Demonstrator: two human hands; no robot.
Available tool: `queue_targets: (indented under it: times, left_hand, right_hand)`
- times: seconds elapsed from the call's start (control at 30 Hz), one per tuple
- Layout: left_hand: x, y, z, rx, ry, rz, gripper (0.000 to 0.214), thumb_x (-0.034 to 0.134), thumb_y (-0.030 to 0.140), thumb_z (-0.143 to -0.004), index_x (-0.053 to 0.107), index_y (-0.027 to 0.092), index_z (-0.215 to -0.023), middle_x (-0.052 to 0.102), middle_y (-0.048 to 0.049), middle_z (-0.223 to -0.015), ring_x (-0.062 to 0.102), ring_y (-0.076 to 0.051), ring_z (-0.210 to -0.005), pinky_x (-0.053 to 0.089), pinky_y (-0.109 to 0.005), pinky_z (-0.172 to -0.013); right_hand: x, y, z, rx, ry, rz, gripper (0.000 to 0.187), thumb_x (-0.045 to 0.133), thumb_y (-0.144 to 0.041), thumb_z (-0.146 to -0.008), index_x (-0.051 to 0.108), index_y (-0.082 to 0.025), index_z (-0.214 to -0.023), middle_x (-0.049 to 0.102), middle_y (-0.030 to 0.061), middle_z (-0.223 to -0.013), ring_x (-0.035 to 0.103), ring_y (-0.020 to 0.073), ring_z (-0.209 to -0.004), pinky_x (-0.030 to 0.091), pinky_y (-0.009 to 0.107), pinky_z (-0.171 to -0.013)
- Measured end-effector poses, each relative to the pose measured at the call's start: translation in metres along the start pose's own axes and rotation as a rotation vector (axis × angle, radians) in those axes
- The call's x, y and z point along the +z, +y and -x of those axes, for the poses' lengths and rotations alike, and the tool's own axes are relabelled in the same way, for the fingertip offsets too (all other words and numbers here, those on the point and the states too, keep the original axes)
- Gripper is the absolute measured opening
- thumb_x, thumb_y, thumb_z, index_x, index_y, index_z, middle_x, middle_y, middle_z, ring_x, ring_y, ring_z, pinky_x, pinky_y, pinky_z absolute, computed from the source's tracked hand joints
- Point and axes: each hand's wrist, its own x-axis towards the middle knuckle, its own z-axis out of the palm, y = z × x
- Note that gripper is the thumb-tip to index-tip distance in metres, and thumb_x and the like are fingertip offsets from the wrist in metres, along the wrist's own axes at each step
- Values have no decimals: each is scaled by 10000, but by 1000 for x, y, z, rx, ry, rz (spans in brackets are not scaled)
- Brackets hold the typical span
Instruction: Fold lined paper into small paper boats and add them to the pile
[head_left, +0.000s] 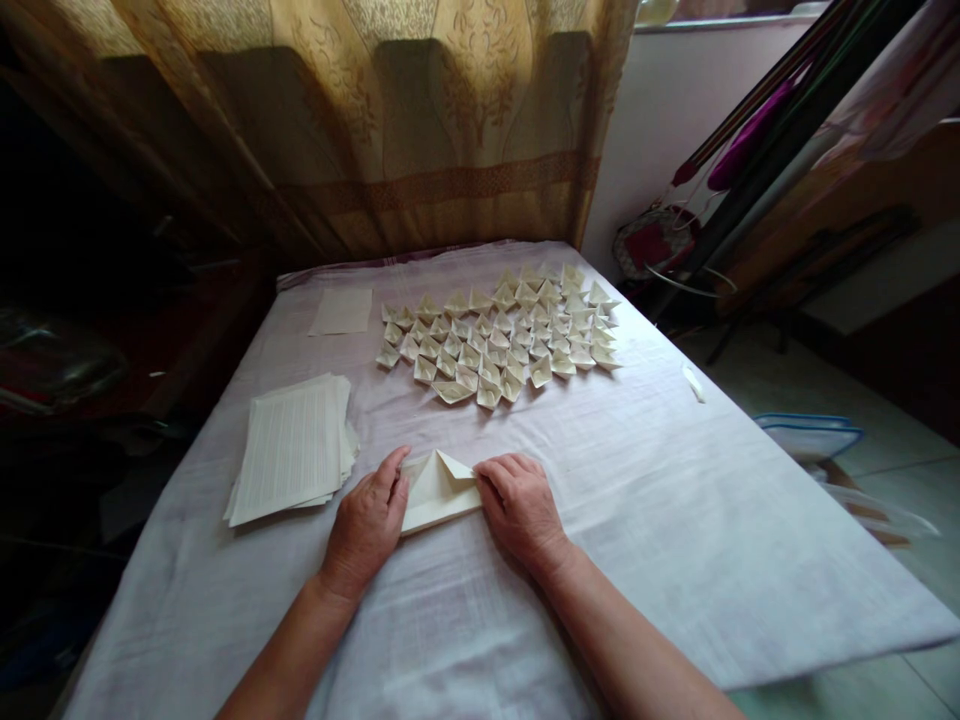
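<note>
A cream sheet of paper [437, 488], partly folded with a pointed flap on top, lies on the white cloth-covered table [675, 520] near the front. My left hand [367, 525] rests on its left end, fingers pressed down on the paper. On the right end my right hand [520, 505] presses with curled fingers. Beyond them sit several folded paper boats [499, 335] in rows.
A stack of lined paper sheets [291, 448] lies to the left. A single sheet [342, 311] is at the back left. A small white scrap [694, 383] lies right. A curtain [360, 120] hangs behind; a rack and clutter [750, 150] stand at the right.
</note>
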Motion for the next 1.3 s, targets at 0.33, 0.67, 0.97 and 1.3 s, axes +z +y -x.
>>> queue_targets:
  times: [0.33, 0.67, 0.97, 1.3]
  left_hand:
    - [-7, 7, 1, -201, -17, 221, 405, 415, 330, -945, 592, 182, -1279, 741, -27, -839, 707, -161, -692, 547, -237, -647]
    - [-6, 8, -8, -315, -38, 275, 477, 447, 369, -899, 568, 179, -1320, 710, -14, -822, 664, -151, -630, 545, -259, -646]
    - [3, 0, -48, -205, -67, 121, 433, 450, 177, -915, 551, 219, -1335, 722, -54, -1091, 701, -181, -946, 561, -289, -839]
    - [26, -2, -53, 82, -230, -20, 570, 438, 25, -864, 514, 230, -1391, 689, -70, -1099, 693, -175, -875, 570, -254, -762]
  right_hand:
    - [4, 6, 2, 42, 87, -96, 165, 488, -183, -928, 636, -204, -860, 689, 50, -829, 599, 200, -822, 391, 318, -789]
    - [1, 10, 0, 185, 128, -245, 162, 458, -236, -908, 615, -208, -939, 690, 19, -744, 635, 174, -689, 454, 271, -654]
    - [1, -4, 7, -133, 145, -207, 477, 463, -144, -889, 500, -219, -1358, 681, -6, -746, 609, 154, -648, 481, 278, -667]
    - [-3, 12, 3, -222, -9, -75, 602, 458, -13, -763, 566, -226, -1316, 697, 64, -989, 622, 196, -865, 521, 330, -798]
